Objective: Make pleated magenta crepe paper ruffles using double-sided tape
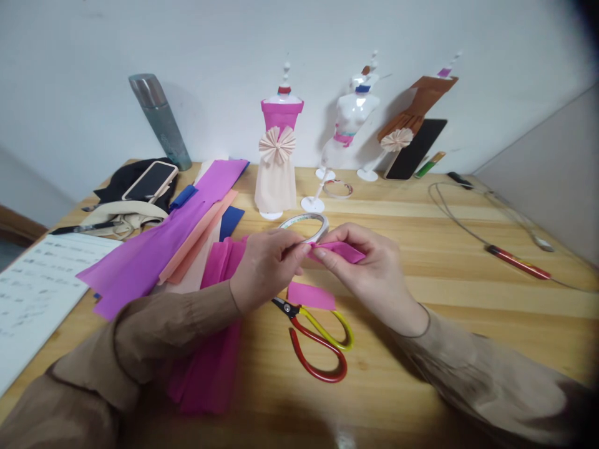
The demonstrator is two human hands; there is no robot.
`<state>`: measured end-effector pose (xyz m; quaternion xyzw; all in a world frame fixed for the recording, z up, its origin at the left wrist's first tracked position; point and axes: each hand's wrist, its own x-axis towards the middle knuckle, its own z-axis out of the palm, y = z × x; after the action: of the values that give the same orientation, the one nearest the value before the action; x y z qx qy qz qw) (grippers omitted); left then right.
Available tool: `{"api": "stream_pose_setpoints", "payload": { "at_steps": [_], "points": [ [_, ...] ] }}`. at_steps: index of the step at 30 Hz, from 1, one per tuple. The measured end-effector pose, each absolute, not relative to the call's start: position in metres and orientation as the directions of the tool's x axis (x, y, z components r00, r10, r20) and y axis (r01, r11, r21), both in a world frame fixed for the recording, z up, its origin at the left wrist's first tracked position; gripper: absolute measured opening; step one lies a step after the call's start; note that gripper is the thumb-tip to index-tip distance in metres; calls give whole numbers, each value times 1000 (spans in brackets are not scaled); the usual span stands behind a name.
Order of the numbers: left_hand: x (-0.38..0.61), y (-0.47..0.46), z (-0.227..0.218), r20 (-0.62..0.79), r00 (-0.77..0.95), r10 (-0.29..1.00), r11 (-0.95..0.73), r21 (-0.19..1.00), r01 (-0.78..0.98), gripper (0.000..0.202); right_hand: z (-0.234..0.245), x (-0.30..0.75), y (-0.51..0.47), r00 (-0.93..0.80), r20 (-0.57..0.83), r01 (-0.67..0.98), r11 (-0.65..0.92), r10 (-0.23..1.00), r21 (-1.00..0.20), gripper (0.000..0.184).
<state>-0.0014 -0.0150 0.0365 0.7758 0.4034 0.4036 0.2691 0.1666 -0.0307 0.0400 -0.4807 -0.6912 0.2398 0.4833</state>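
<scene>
Between my two hands is a small strip of pink crepe paper (344, 250), gathered where the fingertips meet. My left hand (269, 265) pinches its left end, and my right hand (367, 262) pinches it from the right, fingers curled behind. Just behind the hands stands a roll of tape (318, 224), partly hidden by my left hand. Below them a flat pink paper piece (312, 295) lies by the scissors (299, 312), which have one red and one yellow handle. Folded magenta crepe paper (210, 368) lies under and beside my left forearm.
Small mannequins in paper dresses (278, 156) stand along the wall. Purple paper (187, 224), a phone (150, 181), a written sheet (42, 293) and a flask (161, 121) are at left. A red pen-like tool with a cable (519, 262) lies at right.
</scene>
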Motion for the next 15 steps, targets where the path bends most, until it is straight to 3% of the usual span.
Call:
{"api": "stream_pose_setpoints", "payload": {
  "at_steps": [15],
  "points": [
    [-3,-14,35,446,368,816,-574,698,428,21,42,165,-32,-93,411,391,413,907,-823,8]
  ]
}}
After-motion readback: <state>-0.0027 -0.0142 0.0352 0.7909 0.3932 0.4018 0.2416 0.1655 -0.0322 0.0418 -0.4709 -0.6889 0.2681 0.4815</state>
